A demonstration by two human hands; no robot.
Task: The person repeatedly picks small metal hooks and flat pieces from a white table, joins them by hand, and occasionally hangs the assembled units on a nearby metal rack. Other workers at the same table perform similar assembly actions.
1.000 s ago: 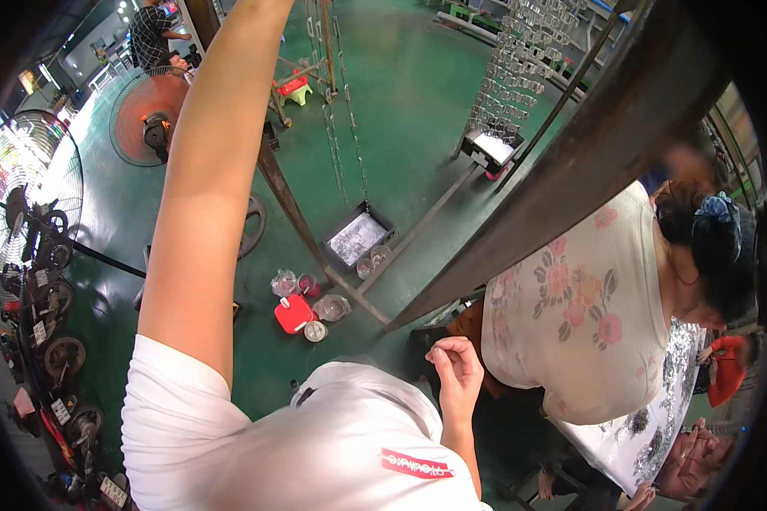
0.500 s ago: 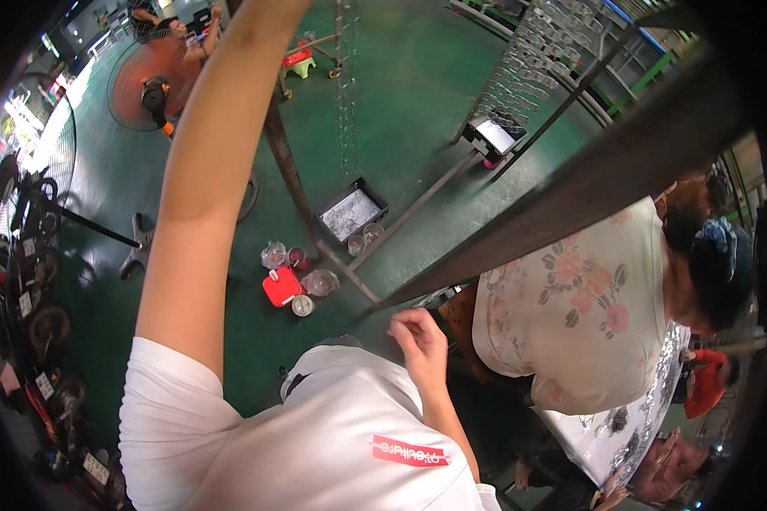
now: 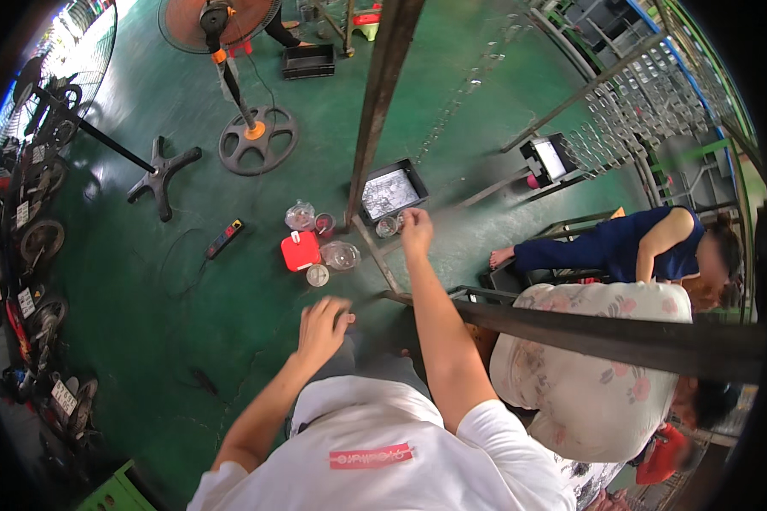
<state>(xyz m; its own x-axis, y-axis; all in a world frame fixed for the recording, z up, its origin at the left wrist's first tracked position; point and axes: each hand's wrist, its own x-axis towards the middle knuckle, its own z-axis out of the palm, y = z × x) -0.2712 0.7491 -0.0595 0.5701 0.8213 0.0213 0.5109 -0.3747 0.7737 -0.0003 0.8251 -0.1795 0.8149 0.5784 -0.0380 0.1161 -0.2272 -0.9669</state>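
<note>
My left hand (image 3: 322,330) is low in front of my body, fingers loosely bent and apart from the thumb, slightly blurred, holding nothing I can see. Stretched forward, my right hand (image 3: 417,232) has its fingertips pinched together; whatever is between them is too small to make out. In the view it is right beside a small clear cup (image 3: 387,227) and below a black tray (image 3: 419,180) with a pale, silvery inside. Past the tray, a thin strand of shiny links (image 3: 452,111) runs up.
A metal frame post (image 3: 375,111) and dark bar (image 3: 588,330) cross near me. On the green floor are a red-lidded box (image 3: 300,251), a clear bowl (image 3: 341,255), a power strip (image 3: 225,239) and fan stands (image 3: 259,140). Co-workers sit at right; motorbikes line the left.
My raised left arm has come down in front of my body. My right hand has moved from near my chest out toward the tray and cups. The view has shifted.
</note>
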